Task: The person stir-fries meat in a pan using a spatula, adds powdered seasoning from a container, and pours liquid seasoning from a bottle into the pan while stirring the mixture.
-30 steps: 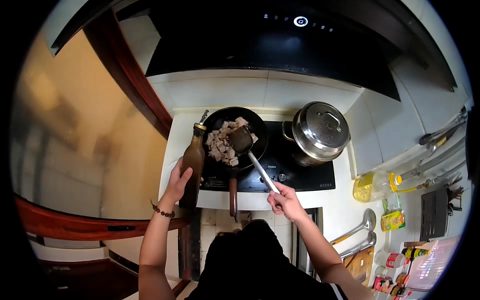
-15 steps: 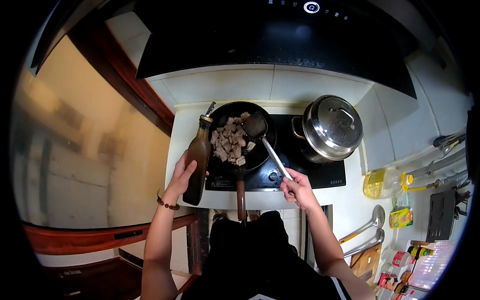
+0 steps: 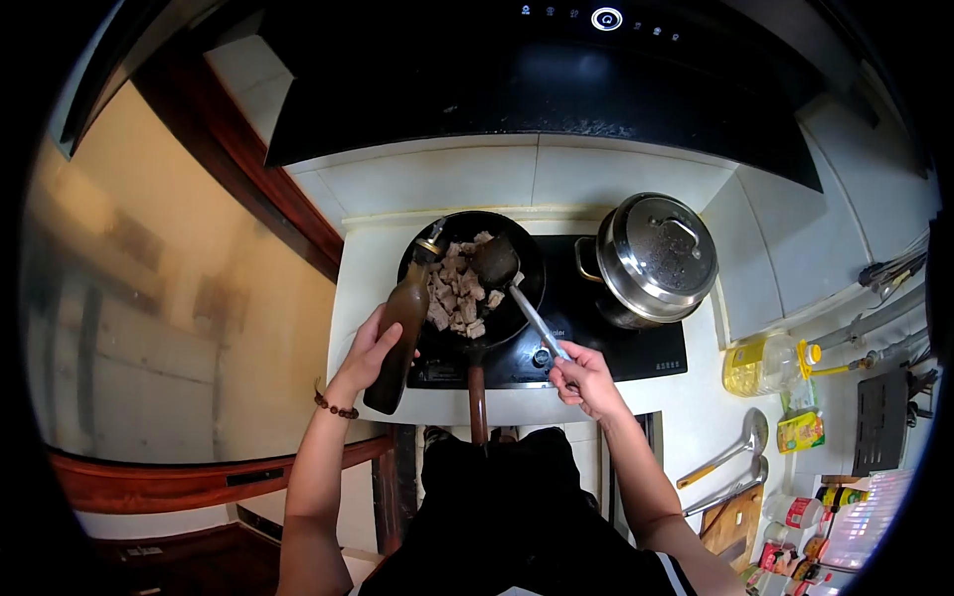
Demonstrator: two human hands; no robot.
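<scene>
My left hand [image 3: 373, 353] is wrapped round a dark glass bottle [image 3: 402, 328] with a metal pour spout. The bottle leans right, its spout over the left part of a black frying pan [image 3: 517, 318]. Chunks of browned meat [image 3: 459, 298] lie in the pan. My right hand [image 3: 586, 377] grips the metal handle of a spatula [image 3: 495, 261], whose dark blade rests among the meat at the pan's right side. The pan's brown handle [image 3: 477, 402] points toward me, held by neither hand.
A lidded steel pot [image 3: 660, 256] stands on the cooktop [image 3: 636, 358] right of the pan. Farther right are an oil jug [image 3: 760, 366], ladles [image 3: 725, 452] and a cutting board [image 3: 733, 521]. A range hood [image 3: 556, 89] hangs above, and a glass panel [image 3: 179, 288] is at the left.
The bottle has tipped further to the right, bringing its spout over the pan. The spatula blade has shifted slightly left, and my right hand moved a little left and down.
</scene>
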